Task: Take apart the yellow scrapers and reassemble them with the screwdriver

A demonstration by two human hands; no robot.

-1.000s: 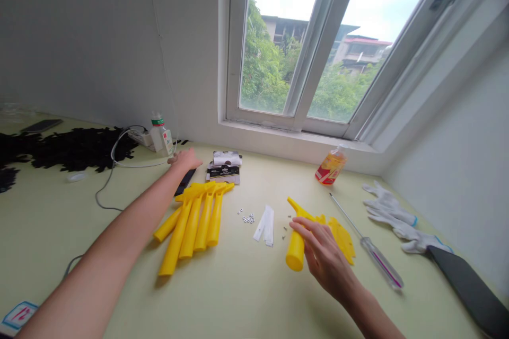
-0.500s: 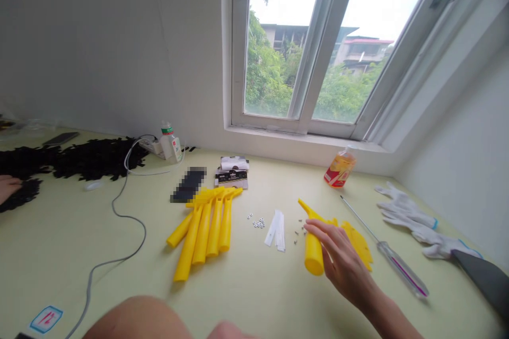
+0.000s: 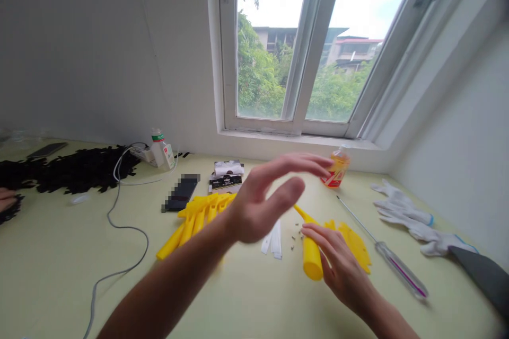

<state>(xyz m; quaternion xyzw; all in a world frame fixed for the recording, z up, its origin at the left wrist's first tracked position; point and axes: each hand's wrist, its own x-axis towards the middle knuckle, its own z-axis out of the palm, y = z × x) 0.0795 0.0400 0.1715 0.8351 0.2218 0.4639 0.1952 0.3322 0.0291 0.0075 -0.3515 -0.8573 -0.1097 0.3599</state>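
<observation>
The right hand [image 3: 340,257] has its fingers closed around a yellow plastic tubular handle [image 3: 312,262] at the right of the pale green bench [image 3: 254,302], probably to steady it. The left hand [image 3: 258,204] hangs empty, fingers outstretched. Small metal screws [image 3: 292,247] and a clear-gripped screwdriver [image 3: 400,269] flank the handle, seemingly for easy reach.

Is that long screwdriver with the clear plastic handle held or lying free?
Lying free: the clear-handled screwdriver rests on the pale green table, apart from the right hand.
</observation>
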